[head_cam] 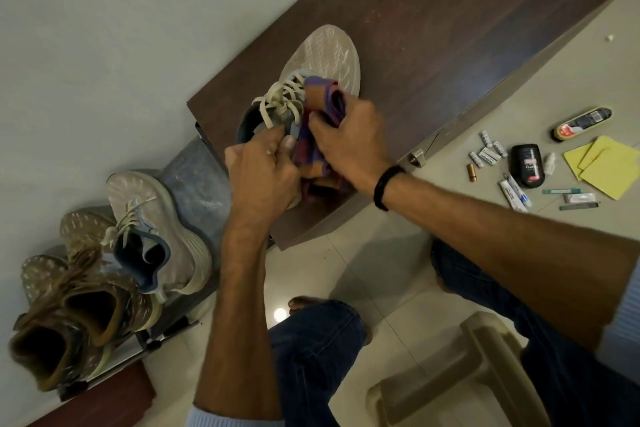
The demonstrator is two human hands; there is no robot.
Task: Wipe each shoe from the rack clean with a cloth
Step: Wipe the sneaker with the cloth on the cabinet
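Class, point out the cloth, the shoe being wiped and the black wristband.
cloth (pixel 310 152), head view, purple striped fold
shoe being wiped (pixel 327 52), head view, pale toe
black wristband (pixel 387 187), head view, middle of band

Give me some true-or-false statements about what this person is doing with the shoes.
1. The right hand holds a purple-and-orange cloth against the grey sneaker. True.
2. That sneaker lies on the floor. False: it rests on the dark wooden cabinet top.
3. The left hand hangs idle. False: it grips the sneaker's heel end.
4. A matching sneaker sits on the rack beside brown shoes. True.
5. The black band is on the left wrist. False: it is on the right wrist.
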